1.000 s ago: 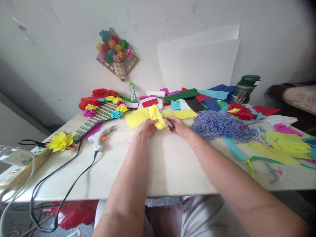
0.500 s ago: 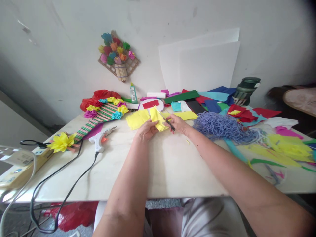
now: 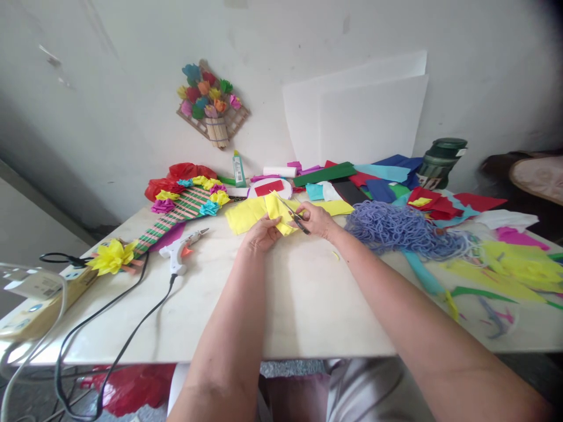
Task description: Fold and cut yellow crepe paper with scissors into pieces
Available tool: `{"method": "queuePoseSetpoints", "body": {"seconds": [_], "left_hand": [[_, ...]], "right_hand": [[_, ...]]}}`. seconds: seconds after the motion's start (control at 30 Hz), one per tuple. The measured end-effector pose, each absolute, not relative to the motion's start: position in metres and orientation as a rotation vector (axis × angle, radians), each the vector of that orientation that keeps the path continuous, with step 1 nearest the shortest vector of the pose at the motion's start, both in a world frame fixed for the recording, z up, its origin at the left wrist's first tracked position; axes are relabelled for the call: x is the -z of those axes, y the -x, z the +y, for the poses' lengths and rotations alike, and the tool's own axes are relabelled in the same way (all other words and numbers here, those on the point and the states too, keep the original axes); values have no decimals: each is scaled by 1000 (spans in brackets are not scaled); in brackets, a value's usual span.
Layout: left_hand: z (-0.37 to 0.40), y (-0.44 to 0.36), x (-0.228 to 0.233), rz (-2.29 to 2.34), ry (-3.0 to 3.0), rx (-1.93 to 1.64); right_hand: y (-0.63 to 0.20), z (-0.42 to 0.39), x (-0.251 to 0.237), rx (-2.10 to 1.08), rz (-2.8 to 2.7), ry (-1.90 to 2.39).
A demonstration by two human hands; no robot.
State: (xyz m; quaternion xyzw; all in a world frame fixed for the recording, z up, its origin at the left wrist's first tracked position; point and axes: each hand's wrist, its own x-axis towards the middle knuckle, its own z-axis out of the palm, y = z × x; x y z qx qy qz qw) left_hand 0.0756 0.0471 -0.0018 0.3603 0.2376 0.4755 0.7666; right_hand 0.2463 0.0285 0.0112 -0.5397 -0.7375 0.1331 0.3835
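On the pale worktop [image 3: 281, 305], the left hand [image 3: 260, 232] has its grip pinched closed on a folded yellow paper [image 3: 278, 212]. Just right of it, the right hand [image 3: 317, 220] grips a pair of scissors [image 3: 294, 216], blades at the paper's edge. Further back lie a glue gun [image 3: 181, 253], purple yarn [image 3: 396, 225] and coloured paper sheets [image 3: 373, 176].

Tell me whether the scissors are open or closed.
Open: the scissors in the right hand show two blades spread apart against the yellow paper that the left hand holds.
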Motion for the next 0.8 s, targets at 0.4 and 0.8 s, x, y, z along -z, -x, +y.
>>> {"method": "queuePoseSetpoints", "body": {"seconds": [0.4, 0.8], "left_hand": [[47, -76, 2, 526, -782, -1054], [49, -75, 4, 516, -791, -1043]], "right_hand": [[-239, 26, -12, -255, -1877, 1442], [-236, 25, -13, -219, -1847, 1453]]}}
